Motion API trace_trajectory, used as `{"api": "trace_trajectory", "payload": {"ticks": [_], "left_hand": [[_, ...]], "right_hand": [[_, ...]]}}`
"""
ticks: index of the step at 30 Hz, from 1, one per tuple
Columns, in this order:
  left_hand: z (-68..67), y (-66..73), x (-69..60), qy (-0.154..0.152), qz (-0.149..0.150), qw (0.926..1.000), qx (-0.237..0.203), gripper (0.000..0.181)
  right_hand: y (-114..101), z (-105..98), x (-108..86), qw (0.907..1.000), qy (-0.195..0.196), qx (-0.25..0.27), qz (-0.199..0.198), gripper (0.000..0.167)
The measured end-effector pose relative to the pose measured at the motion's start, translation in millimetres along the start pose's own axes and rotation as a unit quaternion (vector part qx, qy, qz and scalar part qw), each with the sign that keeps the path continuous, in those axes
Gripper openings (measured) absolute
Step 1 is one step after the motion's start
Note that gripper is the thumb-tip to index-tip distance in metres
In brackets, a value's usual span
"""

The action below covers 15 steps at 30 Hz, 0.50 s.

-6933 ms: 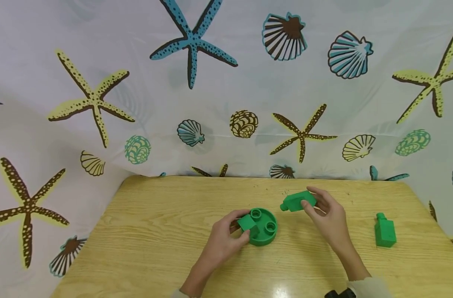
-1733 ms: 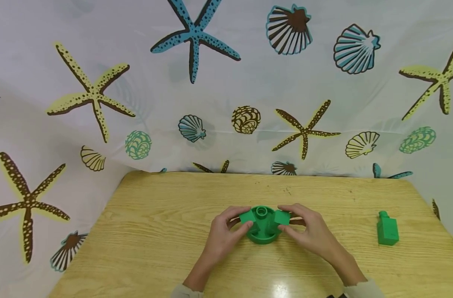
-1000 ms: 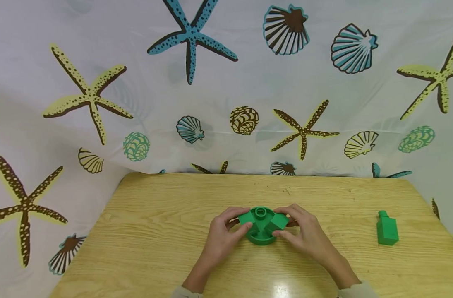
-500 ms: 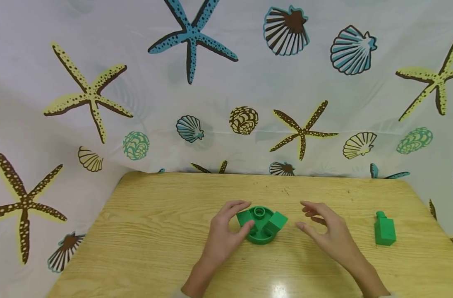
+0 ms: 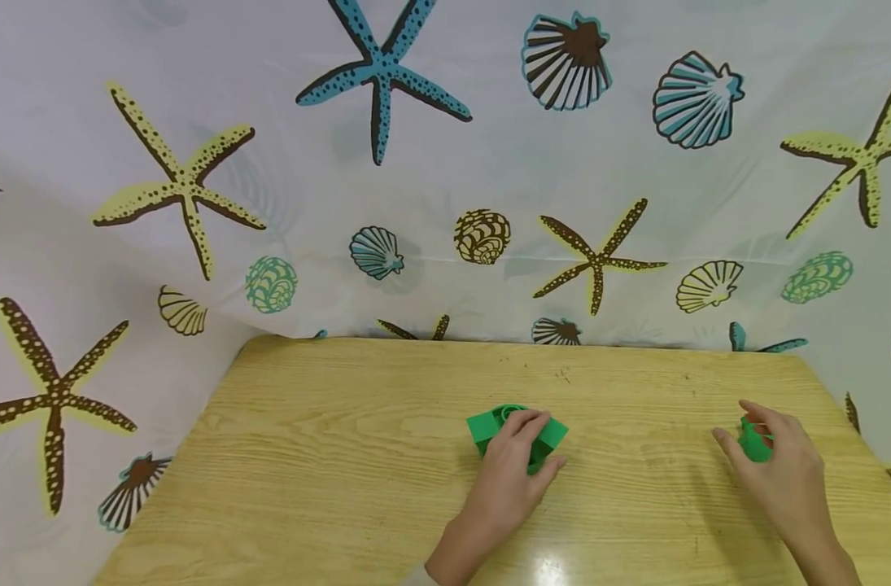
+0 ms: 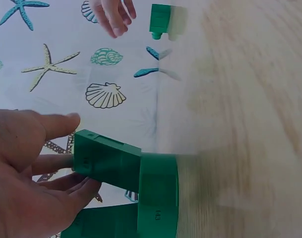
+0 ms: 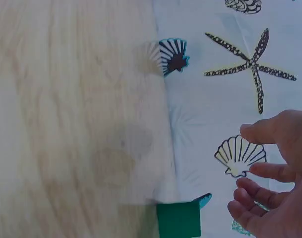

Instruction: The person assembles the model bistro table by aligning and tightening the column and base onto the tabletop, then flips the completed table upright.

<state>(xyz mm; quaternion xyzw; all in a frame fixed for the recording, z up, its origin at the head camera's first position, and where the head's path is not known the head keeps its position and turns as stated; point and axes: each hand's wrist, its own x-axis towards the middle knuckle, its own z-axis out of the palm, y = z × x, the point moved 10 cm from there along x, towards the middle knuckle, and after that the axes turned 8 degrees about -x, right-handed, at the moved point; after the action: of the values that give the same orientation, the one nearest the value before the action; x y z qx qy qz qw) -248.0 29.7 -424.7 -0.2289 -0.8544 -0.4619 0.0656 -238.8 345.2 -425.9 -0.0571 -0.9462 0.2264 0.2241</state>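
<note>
A green round base (image 6: pixel 158 198) with raised round sockets lies on the table, largely covered by my left hand in the head view. Two green blocks stand in it, leaning outward: a left block (image 5: pixel 482 429) and a right block (image 5: pixel 555 435). My left hand (image 5: pixel 505 484) is over the base with its fingers about the right block; in the left wrist view the thumb stays clear of it. At the table's right side, my right hand (image 5: pixel 782 472) reaches round a loose green block with a round peg (image 5: pixel 754 443). The right wrist view shows its fingers apart from that block (image 7: pixel 179 219).
The wooden table (image 5: pixel 328 456) reaches back to a white cloth (image 5: pixel 430 187) printed with starfish and shells. The cloth also hangs at both sides.
The right hand let go of the right block, now in the base, and moved right to the loose block. The left hand left the left block and shifted right over the base.
</note>
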Motion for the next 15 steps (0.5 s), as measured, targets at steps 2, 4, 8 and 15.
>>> {"api": "trace_trajectory", "payload": {"ticks": [2, 4, 8, 15], "left_hand": [[2.1, -2.5, 1.9, 0.012, -0.002, 0.9999, 0.012, 0.052], [2.3, -4.2, 3.4, 0.024, -0.003, 0.9996, 0.017, 0.051], [-0.3, -5.7, 4.8, 0.036, -0.004, 0.9992, 0.018, 0.045], [-2.2, -4.2, 2.2, -0.002, 0.021, 0.9996, -0.021, 0.038]], "right_hand": [[19.9, 4.8, -0.9, 0.9986, -0.031, -0.022, 0.036, 0.060], [37.0, 10.4, -2.9, 0.9946, -0.066, -0.041, 0.069, 0.068], [59.0, 19.9, -5.5, 0.9833, -0.129, -0.072, 0.107, 0.079], [75.3, 29.2, -2.1, 0.9699, -0.203, -0.068, 0.116, 0.075]]}}
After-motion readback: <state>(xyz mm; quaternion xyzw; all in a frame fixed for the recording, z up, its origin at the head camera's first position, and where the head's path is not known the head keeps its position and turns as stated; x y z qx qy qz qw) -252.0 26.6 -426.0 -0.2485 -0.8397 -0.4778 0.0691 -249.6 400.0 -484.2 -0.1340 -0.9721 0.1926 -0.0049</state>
